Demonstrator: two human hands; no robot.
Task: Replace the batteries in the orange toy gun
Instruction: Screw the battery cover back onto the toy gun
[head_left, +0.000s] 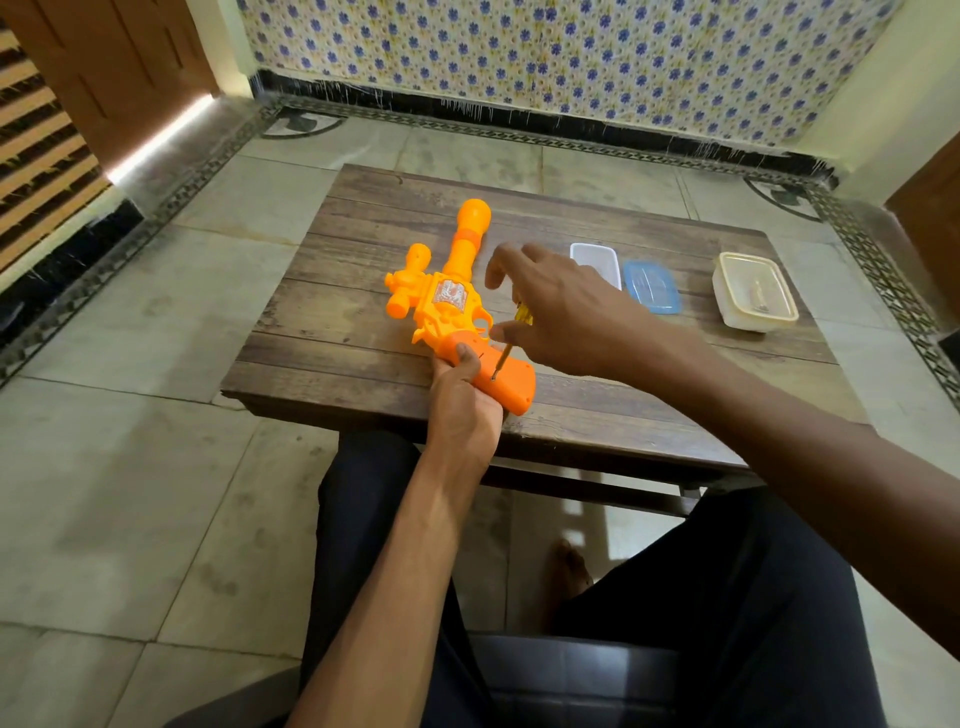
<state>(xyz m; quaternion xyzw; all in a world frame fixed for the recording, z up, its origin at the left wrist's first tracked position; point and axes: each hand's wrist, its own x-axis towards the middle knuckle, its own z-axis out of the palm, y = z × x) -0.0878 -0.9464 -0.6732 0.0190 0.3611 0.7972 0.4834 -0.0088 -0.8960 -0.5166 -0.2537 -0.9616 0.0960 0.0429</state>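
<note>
Head view: found the gun (447, 306) lying on its side at frame centre on the table (332, 291), grip end at the near edge. Traced its long axis from the grip at lower centre up-frame and slightly left to the muzzle. Pointed away from the person, toward the far wall. Saw the left hand (462, 410) just below, clenched round the grip with the thumb laid on its upper face. Saw the right hand (556, 312) just right of the gun's body, pinching the screwdriver (523, 314) between thumb and forefinger, with the other fingers splayed loose. Followed the screwdriver down-frame and leftward from its yellow handle to a tip touching the grip's face, just beside the left thumb. Judged the cover screw to be the step in hand, with the shaft leaning steeply across the gun's axis. Could not tell whether the tip sat in a screw head. Noted right of centre a clear tub (597, 257), a blue lid (652, 286) beside it, and farther right a lidded box (756, 291) holding something small.
</note>
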